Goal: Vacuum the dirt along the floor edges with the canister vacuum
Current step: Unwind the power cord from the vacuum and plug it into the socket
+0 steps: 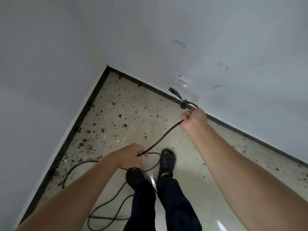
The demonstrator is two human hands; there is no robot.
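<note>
1. The left wall (41, 80) meets the floor (191, 172) at a dark baseboard (70, 139), which runs up to the corner and then down to the right under the right wall (233, 47).
2. Dirt (120, 116) lies as dark specks and clumps on the pale floor. It is thickest in the corner and along both baseboards, and thinner toward the right edge.
3. The black cord (163, 135) lies in loose loops on the floor at the lower left, beside and partly under the feet. From there it rises to the hands.
4. The left hand (131, 155) is low, above the shoes, with its fingers curled. It pinches the cord between thumb and fingertips.
5. Two black perforated shoes (166, 161) stand on the floor below dark trouser legs. The left one is partly hidden by the left hand.
6. Between the hands the cord runs taut, slanting up to the right.
7. The right hand (193, 119) is raised near the right baseboard. It is closed in a fist around the cord.
8. Past the fist the cord bends up to the plug (173, 90), which is blurred. The plug is just below a white socket (182, 80) on the right wall and apart from it.
</note>
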